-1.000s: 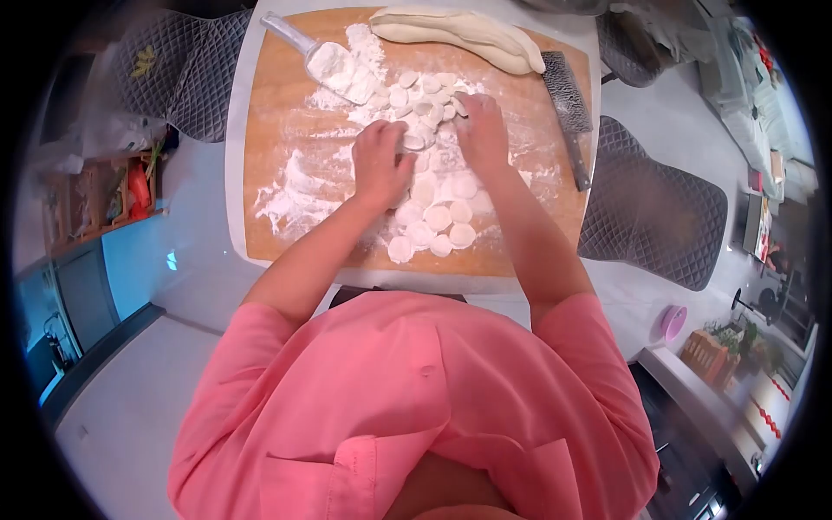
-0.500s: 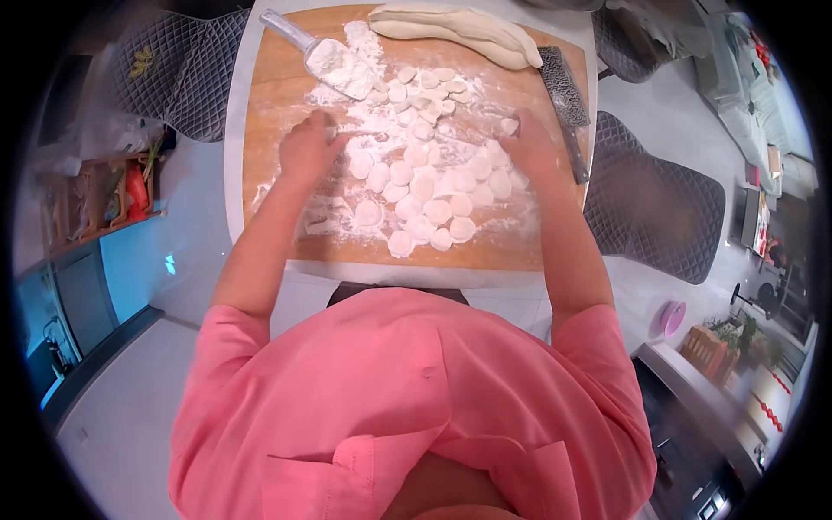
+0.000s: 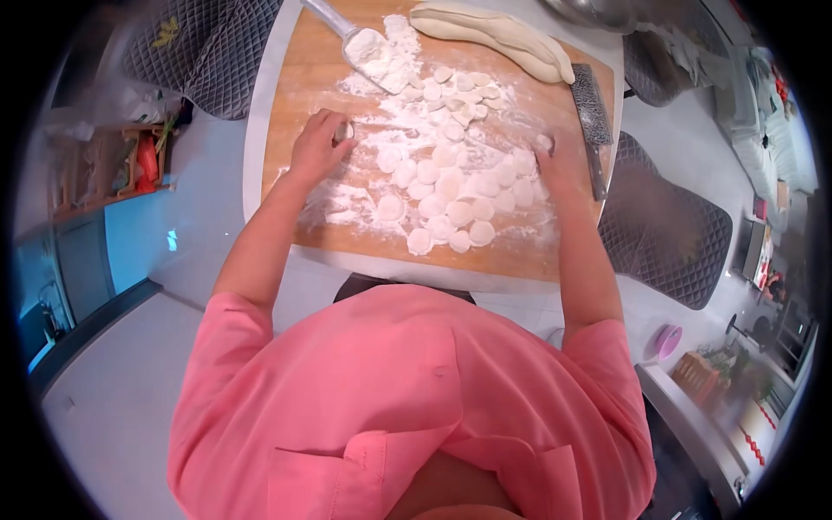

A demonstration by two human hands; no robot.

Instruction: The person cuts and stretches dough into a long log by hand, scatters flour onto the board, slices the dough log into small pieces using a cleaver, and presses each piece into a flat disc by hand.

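On a floured wooden board (image 3: 299,95) lie several flat white dough discs (image 3: 448,186), spread over its near middle. Behind them is a loose pile of small dough pieces (image 3: 464,91). My left hand (image 3: 321,147) is at the board's left side, fingers curled, with a small dough piece (image 3: 344,131) between thumb and fingers. At the right side my right hand (image 3: 562,159) pinches another small dough piece (image 3: 543,141) at its fingertips. The discs lie between the two hands.
A scoop with flour (image 3: 368,52) rests at the back left of the board. A long dough roll (image 3: 494,35) lies along the back. A cleaver (image 3: 591,108) lies at the right edge. Quilted chairs (image 3: 663,230) flank the table, and a metal bowl (image 3: 598,10) is at the back right.
Both hands have moved apart from the pile to the board's two sides, each with a dough piece. More discs show in the middle. The view has shifted slightly.
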